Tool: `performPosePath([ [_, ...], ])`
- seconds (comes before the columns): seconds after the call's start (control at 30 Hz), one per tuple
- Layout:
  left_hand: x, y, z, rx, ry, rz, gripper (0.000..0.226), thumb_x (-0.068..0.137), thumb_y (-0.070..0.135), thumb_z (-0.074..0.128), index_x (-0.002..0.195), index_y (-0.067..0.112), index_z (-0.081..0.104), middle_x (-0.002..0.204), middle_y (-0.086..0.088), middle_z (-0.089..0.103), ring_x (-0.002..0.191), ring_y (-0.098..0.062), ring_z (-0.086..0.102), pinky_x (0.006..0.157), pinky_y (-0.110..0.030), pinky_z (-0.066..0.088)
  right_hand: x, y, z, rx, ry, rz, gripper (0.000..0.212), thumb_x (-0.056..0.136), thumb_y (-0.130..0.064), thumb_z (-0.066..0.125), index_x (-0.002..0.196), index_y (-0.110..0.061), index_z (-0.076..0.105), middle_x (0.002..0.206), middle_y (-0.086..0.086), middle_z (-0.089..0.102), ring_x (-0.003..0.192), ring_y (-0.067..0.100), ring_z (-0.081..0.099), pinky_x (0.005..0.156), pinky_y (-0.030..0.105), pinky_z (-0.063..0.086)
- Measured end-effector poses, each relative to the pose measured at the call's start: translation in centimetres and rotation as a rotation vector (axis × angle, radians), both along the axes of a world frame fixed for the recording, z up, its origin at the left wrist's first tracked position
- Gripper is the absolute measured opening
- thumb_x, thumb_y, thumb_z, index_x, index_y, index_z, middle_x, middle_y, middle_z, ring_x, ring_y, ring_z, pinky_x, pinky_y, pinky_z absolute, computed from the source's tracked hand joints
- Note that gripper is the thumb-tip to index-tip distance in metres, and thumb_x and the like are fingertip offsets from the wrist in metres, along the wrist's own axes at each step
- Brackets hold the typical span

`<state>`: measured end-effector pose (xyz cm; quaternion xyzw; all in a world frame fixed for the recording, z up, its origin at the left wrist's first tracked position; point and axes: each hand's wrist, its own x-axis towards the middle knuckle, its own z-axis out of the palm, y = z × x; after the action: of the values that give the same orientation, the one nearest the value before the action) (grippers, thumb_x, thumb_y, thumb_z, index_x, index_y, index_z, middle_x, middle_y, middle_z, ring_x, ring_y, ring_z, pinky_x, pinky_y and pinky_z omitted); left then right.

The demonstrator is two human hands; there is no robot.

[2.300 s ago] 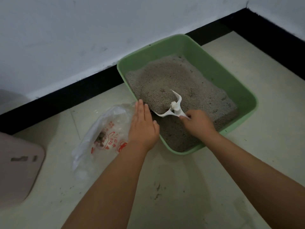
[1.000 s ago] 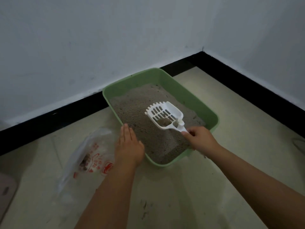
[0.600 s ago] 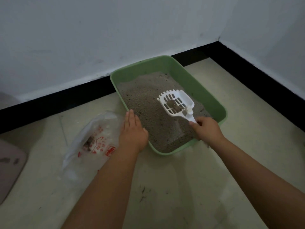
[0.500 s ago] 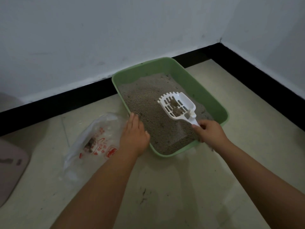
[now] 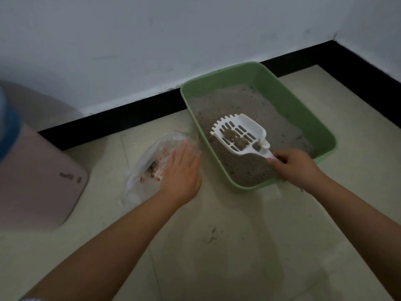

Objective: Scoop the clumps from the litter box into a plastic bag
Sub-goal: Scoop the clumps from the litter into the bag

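Down on the pale tiled floor (image 5: pixel 249 246), by the white wall's black skirting (image 5: pixel 130 114), my right hand (image 5: pixel 297 166) grips the white slotted plastic scoop (image 5: pixel 238 133), clumps (image 5: pixel 236 139) aboard, over the green plastic litter box (image 5: pixel 288 101); my left hand (image 5: pixel 184 168), fingers straight, reaches over the clear plastic bag (image 5: pixel 143 170).

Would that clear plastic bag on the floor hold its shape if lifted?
Probably not: the plastic bag lies crumpled and thin, so likely floppy. It looks light, with only a few clumps inside. Its mouth would likely sag shut.
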<state>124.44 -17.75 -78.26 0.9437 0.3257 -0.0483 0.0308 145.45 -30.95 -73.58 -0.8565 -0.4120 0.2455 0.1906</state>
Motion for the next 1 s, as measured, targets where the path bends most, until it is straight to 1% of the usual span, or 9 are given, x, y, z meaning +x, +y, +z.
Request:
performPosePath([
  [0.13, -5.3, 3.3, 1.0, 0.029, 0.014, 0.372, 0.064, 0.094, 0.032, 0.044, 0.148, 0.010, 0.016, 0.153, -0.020, 0.015, 0.140, -0.036, 0.016, 0.112, -0.045, 0.018, -3.6, 2.3, 0.9, -0.070, 0.028, 0.194, 0.024, 0.092, -0.020, 0.053, 0.081, -0.001, 0.062, 0.061, 0.007, 0.047, 0.064, 0.021, 0.048, 0.056, 0.027, 0.031],
  [0.2, -6.9, 5.1, 1.6, -0.135, -0.048, 0.549, 0.052, 0.092, 0.028, 0.051, 0.137, 0.007, 0.035, 0.133, -0.021, 0.043, 0.117, -0.035, 0.046, 0.089, -0.038, 0.041, -5.7, 3.8, 0.7, -0.128, -0.076, 0.314, 0.024, 0.093, -0.024, 0.050, 0.087, -0.003, 0.062, 0.075, 0.010, 0.054, 0.071, 0.022, 0.050, 0.060, 0.026, 0.033],
  [0.27, -7.8, 6.4, 1.6, -0.268, -0.070, 0.628, 0.034, 0.091, 0.022, 0.053, 0.120, 0.004, 0.051, 0.113, -0.019, 0.058, 0.098, -0.033, 0.056, 0.072, -0.032, 0.041, -7.8, 5.3, 0.2, -0.193, -0.207, 0.405, 0.020, 0.094, -0.022, 0.046, 0.090, -0.007, 0.058, 0.092, 0.013, 0.060, 0.080, 0.026, 0.054, 0.064, 0.027, 0.036],
  [0.5, -7.9, 6.2, 1.4, -0.344, -0.224, 0.667, 0.020, 0.091, 0.017, 0.052, 0.098, 0.000, 0.059, 0.094, -0.016, 0.059, 0.081, -0.026, 0.051, 0.069, -0.028, 0.038, -12.1, 8.3, -0.4, -0.117, -0.613, 0.477, 0.026, 0.092, -0.007, 0.042, 0.113, -0.005, 0.057, 0.114, 0.013, 0.059, 0.103, 0.029, 0.058, 0.082, 0.033, 0.040],
  [0.6, -7.7, 5.9, 1.2, -0.336, -0.273, 0.680, 0.016, 0.091, 0.015, 0.052, 0.096, 0.001, 0.057, 0.088, -0.011, 0.054, 0.078, -0.021, 0.046, 0.067, -0.026, 0.036, -11.8, 8.0, -0.4, 0.050, -0.707, 0.401, 0.021, 0.053, -0.008, 0.082, 0.069, -0.006, 0.068, 0.067, 0.012, 0.066, 0.060, 0.026, 0.064, 0.058, 0.029, 0.048],
  [0.7, -7.5, 5.7, 1.0, -0.330, -0.304, 0.712, 0.015, 0.091, 0.014, 0.050, 0.098, 0.003, 0.058, 0.088, -0.010, 0.056, 0.076, -0.021, 0.048, 0.065, -0.026, 0.036, -11.3, 7.8, -0.6, 0.045, -0.621, 0.394, 0.034, 0.026, -0.006, 0.087, 0.047, -0.010, 0.061, 0.044, 0.006, 0.057, 0.035, 0.023, 0.054, 0.040, 0.022, 0.042],
  [0.83, -7.4, 5.9, 1.1, -0.267, -0.333, 0.761, 0.032, 0.088, 0.010, 0.054, 0.119, 0.002, 0.052, 0.114, -0.020, 0.057, 0.099, -0.031, 0.053, 0.078, -0.033, 0.042, -9.4, 7.1, 1.2, -0.003, -0.443, 0.307, 0.007, 0.081, -0.011, 0.058, 0.087, -0.009, 0.061, 0.084, 0.008, 0.057, 0.075, 0.028, 0.057, 0.061, 0.029, 0.042],
  [0.93, -6.8, 5.2, 1.7, -0.128, -0.395, 0.670, 0.059, 0.083, 0.011, 0.063, 0.135, -0.001, 0.038, 0.134, -0.024, 0.040, 0.126, -0.036, 0.034, 0.104, -0.042, 0.032, -6.0, 5.1, 2.5, 0.034, -0.247, 0.137, 0.019, 0.085, -0.009, 0.048, 0.067, -0.013, 0.047, 0.073, 0.006, 0.046, 0.071, 0.023, 0.046, 0.049, 0.024, 0.028],
  [1.0, -5.3, 4.0, 2.0, 0.042, -0.458, 0.400, 0.051, 0.082, 0.012, 0.060, 0.127, -0.007, 0.046, 0.130, -0.029, 0.044, 0.125, -0.039, 0.034, 0.106, -0.049, 0.031, -2.7, 3.5, 3.3, -0.023, -0.225, 0.007, 0.017, 0.087, -0.014, 0.051, 0.076, -0.005, 0.060, 0.076, 0.014, 0.056, 0.073, 0.027, 0.054, 0.055, 0.028, 0.035],
])
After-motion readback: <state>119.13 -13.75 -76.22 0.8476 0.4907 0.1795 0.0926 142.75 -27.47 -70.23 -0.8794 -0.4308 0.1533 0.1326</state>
